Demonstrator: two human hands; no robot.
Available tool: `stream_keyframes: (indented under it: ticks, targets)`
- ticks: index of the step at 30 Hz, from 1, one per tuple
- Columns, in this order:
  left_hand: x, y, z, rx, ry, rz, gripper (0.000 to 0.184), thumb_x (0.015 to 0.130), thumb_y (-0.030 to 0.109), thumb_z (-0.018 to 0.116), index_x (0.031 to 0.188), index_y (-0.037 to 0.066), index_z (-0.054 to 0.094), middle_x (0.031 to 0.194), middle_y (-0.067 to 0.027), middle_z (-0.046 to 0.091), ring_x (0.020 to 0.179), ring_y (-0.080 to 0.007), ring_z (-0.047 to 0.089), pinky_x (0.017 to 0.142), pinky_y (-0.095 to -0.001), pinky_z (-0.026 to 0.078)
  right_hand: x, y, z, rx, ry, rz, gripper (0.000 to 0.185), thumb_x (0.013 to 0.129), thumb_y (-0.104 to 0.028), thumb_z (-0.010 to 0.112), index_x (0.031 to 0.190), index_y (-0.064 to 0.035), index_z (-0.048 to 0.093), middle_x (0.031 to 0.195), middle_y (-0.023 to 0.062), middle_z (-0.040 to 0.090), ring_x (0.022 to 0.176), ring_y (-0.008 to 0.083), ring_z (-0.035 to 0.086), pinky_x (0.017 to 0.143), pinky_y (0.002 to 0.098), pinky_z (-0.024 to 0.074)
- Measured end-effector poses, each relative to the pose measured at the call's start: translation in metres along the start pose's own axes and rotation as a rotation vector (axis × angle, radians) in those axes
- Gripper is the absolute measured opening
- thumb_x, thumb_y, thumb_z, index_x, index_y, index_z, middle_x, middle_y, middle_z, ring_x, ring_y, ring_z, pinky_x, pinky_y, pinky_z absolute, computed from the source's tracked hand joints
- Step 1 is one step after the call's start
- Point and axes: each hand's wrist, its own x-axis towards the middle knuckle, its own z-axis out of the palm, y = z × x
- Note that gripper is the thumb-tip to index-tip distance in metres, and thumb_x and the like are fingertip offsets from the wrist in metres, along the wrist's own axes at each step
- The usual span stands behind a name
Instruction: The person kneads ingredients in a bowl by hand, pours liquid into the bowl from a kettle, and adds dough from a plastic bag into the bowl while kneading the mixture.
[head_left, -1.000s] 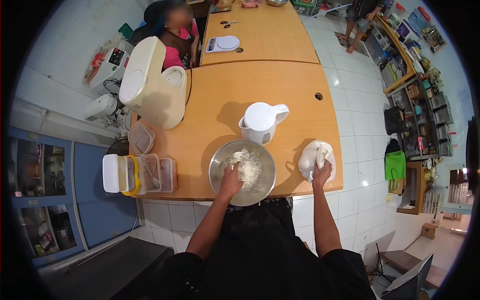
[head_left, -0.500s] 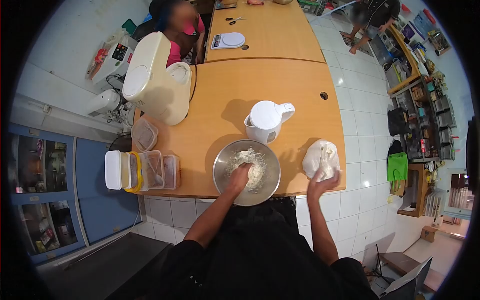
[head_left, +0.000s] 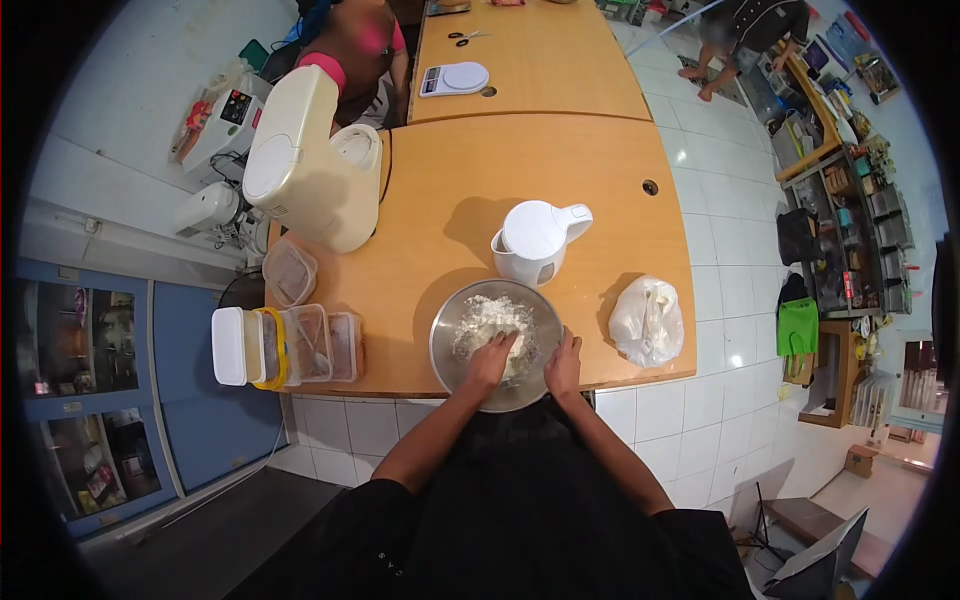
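A steel mixing bowl [head_left: 443, 350] sits at the front edge of the table with loose white flour [head_left: 492, 312] in it. My left hand [head_left: 490, 362] reaches inside, its fingers pointing down into the flour; the fingertips are buried, so their grip does not show. At the bowl's right side, my right hand [head_left: 563, 368] has its fingers closed on the rim. Just behind the bowl stands a white kettle [head_left: 533, 235], handle toward the right. A tied plastic bag of white powder [head_left: 647, 322] lies to the right, apart from both hands.
At the left are stacked plastic containers [head_left: 312, 342] and a cream stand mixer [head_left: 300, 170]. A kitchen scale [head_left: 454, 79] and scissors [head_left: 468, 39] lie on the far table [head_left: 560, 70]. One person [head_left: 350, 60] is beside the mixer, another [head_left: 755, 35] at the far-right shelves.
My right hand has left the plastic bag and moved left onto the bowl's rim. My left hand remains in the flour. The person by the mixer has shifted posture.
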Motion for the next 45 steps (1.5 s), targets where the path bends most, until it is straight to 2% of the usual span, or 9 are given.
stream_keyframes:
  ticks: [8,15,21,24,25,31,37,41,45]
  targets:
    - [0.004,-0.011,-0.012,-0.4,0.16,0.063,0.052,0.074,-0.009,0.051,0.119,0.009,0.068,0.106,-0.023,0.068,0.101,-0.0406,0.064,0.089,-0.047,0.051,0.003,-0.012,-0.005,-0.039,0.032,-0.005,0.048,0.088,0.001,0.052,0.135,-0.0028,0.041,0.112,0.0241,0.045,0.093,0.0486,0.059,0.08,0.0556,0.05]
    - [0.007,0.015,-0.058,-0.443,0.231,0.027,0.072,0.07,-0.011,0.056,0.14,0.007,0.049,0.142,-0.0305,0.043,0.127,-0.0466,0.048,0.109,-0.0459,0.039,0.008,-0.014,-0.005,-0.024,0.03,-0.018,0.045,0.088,0.002,0.051,0.133,-0.0029,0.044,0.111,0.0238,0.047,0.093,0.048,0.059,0.081,0.0554,0.0494]
    - [0.016,0.002,-0.032,-0.058,-0.057,0.051,0.078,0.075,-0.003,0.063,0.147,0.016,0.041,0.139,-0.0274,0.049,0.133,-0.0414,0.044,0.1,-0.0459,0.049,0.005,-0.009,0.001,0.012,0.062,-0.028,0.049,0.083,0.002,0.053,0.131,-0.0039,0.045,0.11,0.0227,0.047,0.095,0.048,0.058,0.081,0.0547,0.0487]
    - [0.009,-0.006,-0.005,0.034,0.093,0.139,0.06,0.085,0.003,0.054,0.143,0.016,0.047,0.138,-0.0232,0.052,0.114,-0.0391,0.061,0.083,-0.0456,0.057,0.004,-0.013,0.002,0.025,0.075,0.007,0.053,0.078,0.004,0.054,0.13,-0.0048,0.047,0.108,0.022,0.047,0.095,0.0479,0.057,0.081,0.0546,0.0485]
    - [0.006,-0.007,0.002,0.009,0.099,0.129,0.056,0.089,0.008,0.047,0.144,0.022,0.047,0.119,-0.0217,0.065,0.101,-0.0367,0.067,0.076,-0.0462,0.058,0.0,-0.014,0.001,0.025,0.077,0.027,0.054,0.077,0.004,0.054,0.13,-0.0051,0.047,0.108,0.0218,0.046,0.094,0.0479,0.057,0.081,0.0546,0.0484]
    - [-0.005,-0.002,0.014,-0.08,-0.124,0.087,0.053,0.084,0.006,0.053,0.133,0.024,0.06,0.089,-0.0241,0.069,0.087,-0.0376,0.069,0.075,-0.05,0.054,-0.002,-0.015,0.005,0.016,0.135,-0.004,0.052,0.078,0.005,0.055,0.128,-0.0065,0.048,0.107,0.0215,0.047,0.093,0.0478,0.057,0.079,0.0546,0.0482]
    - [-0.013,-0.019,-0.008,-0.613,0.033,0.061,0.061,0.072,-0.008,0.055,0.13,0.01,0.062,0.103,-0.0223,0.07,0.099,-0.0388,0.067,0.091,-0.0422,0.052,-0.001,-0.016,0.003,-0.009,0.126,-0.017,0.05,0.081,0.004,0.056,0.129,-0.0071,0.048,0.107,0.021,0.048,0.089,0.0471,0.058,0.077,0.0549,0.0486]
    - [-0.006,-0.001,-0.081,-0.451,-0.038,0.034,0.071,0.069,-0.013,0.056,0.137,0.007,0.054,0.134,-0.0266,0.054,0.128,-0.0386,0.051,0.104,-0.039,0.045,-0.001,-0.017,0.003,-0.008,0.121,-0.038,0.047,0.083,0.002,0.056,0.129,-0.0077,0.048,0.106,0.021,0.048,0.089,0.0465,0.059,0.077,0.0548,0.049]
    - [0.001,-0.012,-0.064,-0.201,-0.019,0.064,0.074,0.073,-0.012,0.055,0.143,0.01,0.047,0.145,-0.0275,0.042,0.133,-0.0419,0.044,0.107,-0.0427,0.044,-0.002,-0.019,0.003,0.001,0.093,-0.031,0.048,0.083,0.002,0.056,0.129,-0.0083,0.048,0.107,0.0211,0.048,0.089,0.0461,0.059,0.078,0.0548,0.049]
